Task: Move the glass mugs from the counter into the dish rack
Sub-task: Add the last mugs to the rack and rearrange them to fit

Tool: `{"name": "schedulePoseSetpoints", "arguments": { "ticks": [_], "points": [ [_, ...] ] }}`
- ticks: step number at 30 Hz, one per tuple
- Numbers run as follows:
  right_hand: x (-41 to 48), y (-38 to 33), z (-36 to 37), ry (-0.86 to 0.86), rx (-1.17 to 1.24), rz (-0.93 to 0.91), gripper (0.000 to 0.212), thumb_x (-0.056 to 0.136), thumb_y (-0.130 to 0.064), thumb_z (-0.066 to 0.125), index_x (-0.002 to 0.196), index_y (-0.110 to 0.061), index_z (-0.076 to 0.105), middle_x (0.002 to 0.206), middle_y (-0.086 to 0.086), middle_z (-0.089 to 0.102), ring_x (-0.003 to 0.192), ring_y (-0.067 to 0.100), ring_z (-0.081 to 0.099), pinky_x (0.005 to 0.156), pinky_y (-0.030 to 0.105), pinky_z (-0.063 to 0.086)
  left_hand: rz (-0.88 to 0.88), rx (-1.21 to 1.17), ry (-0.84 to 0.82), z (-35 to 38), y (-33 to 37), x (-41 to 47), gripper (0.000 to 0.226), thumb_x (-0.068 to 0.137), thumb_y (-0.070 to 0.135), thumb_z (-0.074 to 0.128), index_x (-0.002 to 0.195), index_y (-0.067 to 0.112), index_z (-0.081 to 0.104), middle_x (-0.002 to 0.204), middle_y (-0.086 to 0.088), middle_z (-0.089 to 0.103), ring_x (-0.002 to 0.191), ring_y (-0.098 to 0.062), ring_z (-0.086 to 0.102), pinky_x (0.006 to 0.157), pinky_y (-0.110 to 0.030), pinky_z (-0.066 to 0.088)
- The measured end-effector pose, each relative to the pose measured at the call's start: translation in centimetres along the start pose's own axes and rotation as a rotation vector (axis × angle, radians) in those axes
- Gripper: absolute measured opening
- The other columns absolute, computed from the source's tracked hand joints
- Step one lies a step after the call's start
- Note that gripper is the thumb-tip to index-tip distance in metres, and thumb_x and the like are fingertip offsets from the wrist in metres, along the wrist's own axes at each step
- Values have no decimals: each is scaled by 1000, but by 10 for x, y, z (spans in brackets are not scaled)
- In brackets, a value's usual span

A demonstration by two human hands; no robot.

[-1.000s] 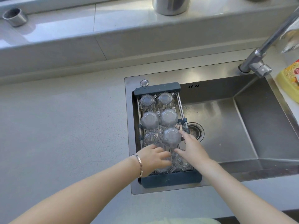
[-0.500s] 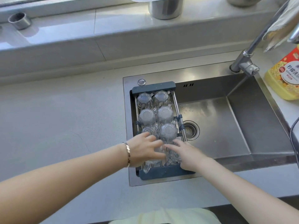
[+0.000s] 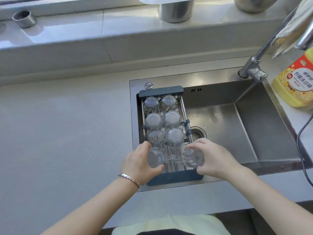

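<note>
A dark-framed dish rack spans the left end of the steel sink. Several clear glass mugs stand upside down in it in two columns. At the rack's near end my left hand grips a glass mug and my right hand grips another glass mug. Both mugs are tilted, held just above the rack's bars, their handles facing each other across the middle.
The steel sink with its drain lies right of the rack. A faucet rises at the back right, with a cloth draped over it. A yellow detergent bottle stands on the right counter. Metal cups sit on the window ledge. Grey counter stretches left.
My two hands have separated, each now holding a mug at the rack's near end, tipped on its side. The view has shifted slightly.
</note>
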State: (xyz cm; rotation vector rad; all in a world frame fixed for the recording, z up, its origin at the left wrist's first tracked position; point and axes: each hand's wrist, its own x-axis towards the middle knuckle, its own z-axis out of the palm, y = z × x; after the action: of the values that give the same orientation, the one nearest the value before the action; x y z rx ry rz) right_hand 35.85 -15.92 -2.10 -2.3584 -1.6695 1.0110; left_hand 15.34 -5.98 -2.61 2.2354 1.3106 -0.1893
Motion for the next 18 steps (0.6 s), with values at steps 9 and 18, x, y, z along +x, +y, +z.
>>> {"name": "schedulePoseSetpoints", "arguments": {
  "ticks": [9, 18],
  "points": [
    [-33, 17, 25, 268, 591, 434, 46, 65, -20, 76, 104, -28, 53, 110, -1, 56, 95, 15, 51, 80, 27, 40, -86, 234, -156, 32, 21, 19, 52, 83, 55, 52, 126, 28, 43, 125, -8, 44, 97, -31, 63, 81, -34, 50],
    [-12, 3, 38, 217, 690, 538, 49, 70, -35, 63, 117, -39, 50, 122, 2, 52, 106, 24, 56, 90, 48, 52, -364, 230, -311, 54, 24, 49, 67, 86, 62, 44, 134, 17, 37, 132, -15, 42, 109, -28, 58, 84, -34, 52]
  ]
}}
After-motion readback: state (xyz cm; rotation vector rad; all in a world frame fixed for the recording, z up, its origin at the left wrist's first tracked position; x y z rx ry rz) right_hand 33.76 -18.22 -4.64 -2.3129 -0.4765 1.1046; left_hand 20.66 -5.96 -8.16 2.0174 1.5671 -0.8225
